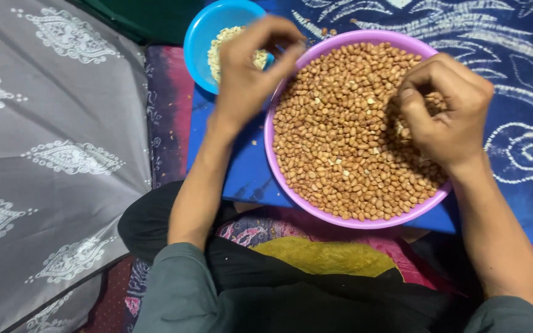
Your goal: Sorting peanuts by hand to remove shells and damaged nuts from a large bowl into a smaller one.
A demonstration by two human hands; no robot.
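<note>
Peanuts [340, 142] heaped in purple bowl [291, 191]; right hand [445, 111] curled in, grip pinching a few; left hand [251, 68] pinched shut over blue bowl [198, 43], contents hidden; likely spill onto blue cloth [242, 172] if nudged

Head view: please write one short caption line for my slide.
Right hand picks in a purple bowl of peanuts; left hand hovers by a blue bowl.

Surroundings: cloth-covered floor, indoor light.
Grey fabric w/ white paisley print [50, 154] on left; blue batik cloth w/ white swirls [513, 55] beyond, dark green strip [149, 18] at top.
</note>
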